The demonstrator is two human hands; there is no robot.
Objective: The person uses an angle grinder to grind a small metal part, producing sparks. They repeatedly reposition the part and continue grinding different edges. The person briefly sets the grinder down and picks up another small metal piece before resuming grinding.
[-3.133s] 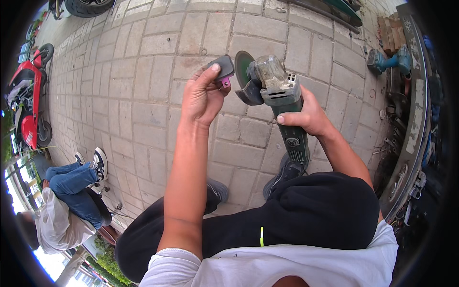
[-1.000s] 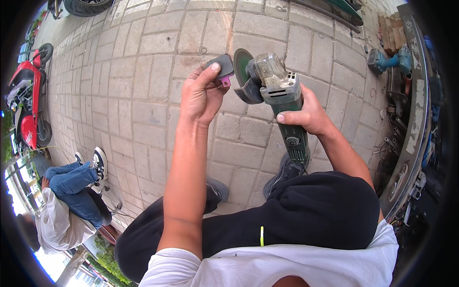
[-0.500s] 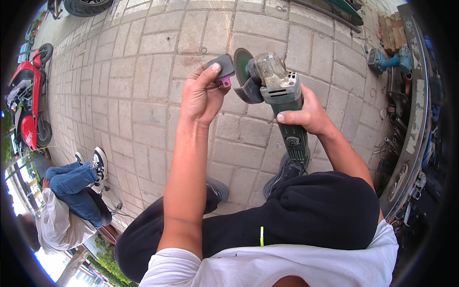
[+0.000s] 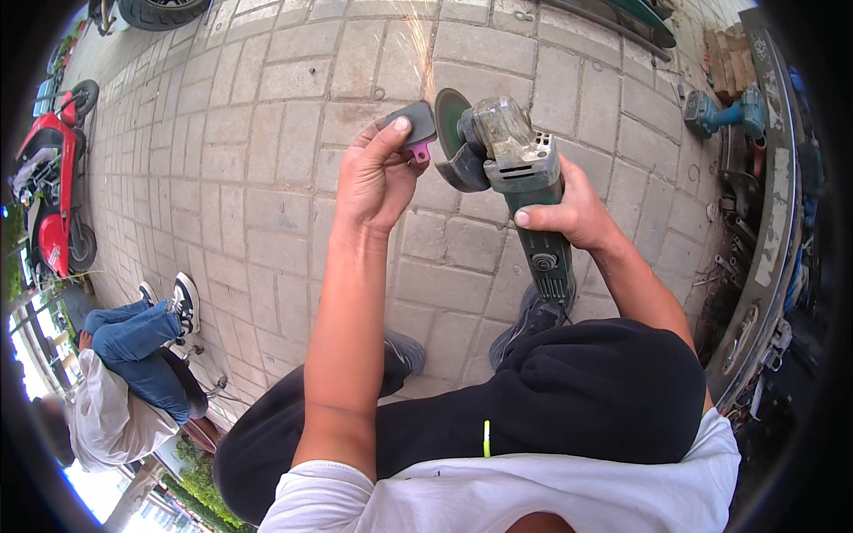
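Note:
Between the thumb and fingers of my left hand (image 4: 378,169) is a brake pad (image 4: 416,121), dark grey on its face with a purple backing tab below. Its right edge meets the rim of the green-faced disc (image 4: 451,123) on an angle grinder (image 4: 526,169). Orange sparks (image 4: 416,44) fly from that contact toward the far side. My right hand (image 4: 573,204) is wrapped around the grinder's dark green body, thumb across the top. A curved metal guard (image 4: 464,171) covers the near part of the disc.
Grey paving (image 4: 275,169) lies beneath. At the right, a blue cordless power tool (image 4: 724,111) rests beside a long metal-edged bench (image 4: 764,222) with loose tools. A person in jeans (image 4: 133,342) sits at the left, near a red motorcycle (image 4: 58,186). A tyre (image 4: 162,11) stands at the far left.
The spark stream has grown from a faint streak to a bright, wider spray. Both hands, the brake pad and the grinder stay in nearly the same place.

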